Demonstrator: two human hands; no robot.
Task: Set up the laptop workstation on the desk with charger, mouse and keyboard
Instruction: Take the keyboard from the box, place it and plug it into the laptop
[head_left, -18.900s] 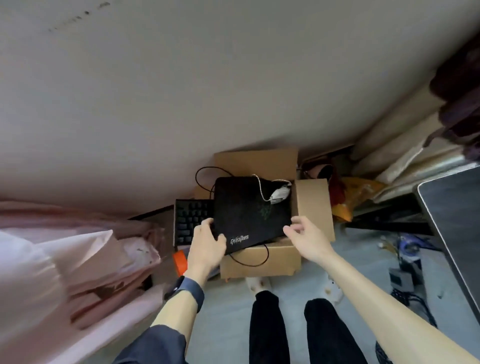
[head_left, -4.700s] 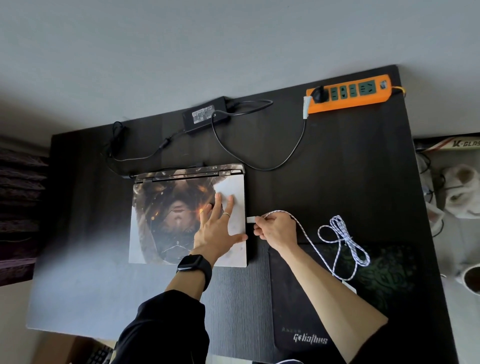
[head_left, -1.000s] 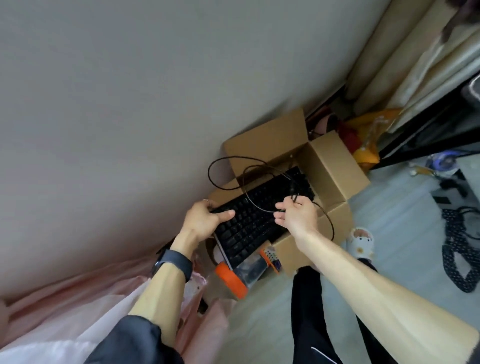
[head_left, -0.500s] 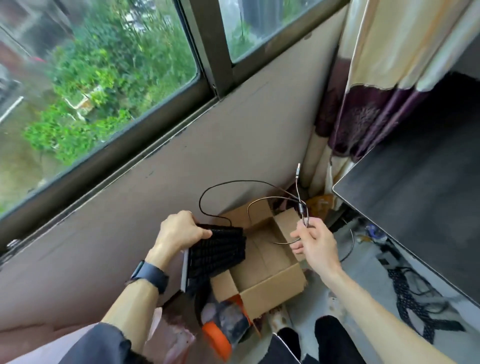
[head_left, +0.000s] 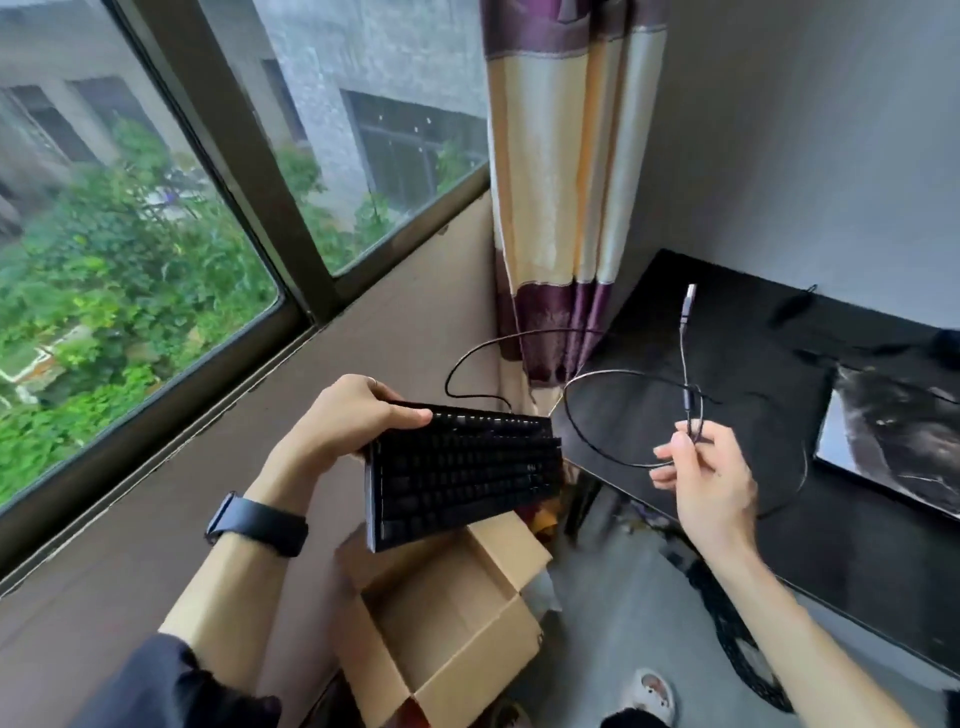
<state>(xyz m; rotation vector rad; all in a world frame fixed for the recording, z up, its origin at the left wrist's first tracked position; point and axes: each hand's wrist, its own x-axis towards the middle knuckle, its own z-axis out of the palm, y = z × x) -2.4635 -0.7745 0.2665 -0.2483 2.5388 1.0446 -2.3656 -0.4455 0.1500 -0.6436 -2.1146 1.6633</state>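
Gripping keyboard (head_left: 462, 467) by its left end, left hand (head_left: 343, 421) holds it mid-frame above open cardboard box (head_left: 441, 623). Right hand (head_left: 701, 478) pinches looped cable (head_left: 623, 374), USB plug (head_left: 688, 304) up. Worktop (head_left: 727, 364) w/ laptop (head_left: 893, 436) at right.

One keyboard (head_left: 467, 467), one cable (head_left: 689, 402), one cardboard box (head_left: 467, 675), one laptop (head_left: 893, 441), one desk (head_left: 727, 338), one curtain (head_left: 550, 182), one wristwatch (head_left: 260, 525).

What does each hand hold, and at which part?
The left hand grips the black keyboard by one short end; the right hand pinches its looped cable near the plug.
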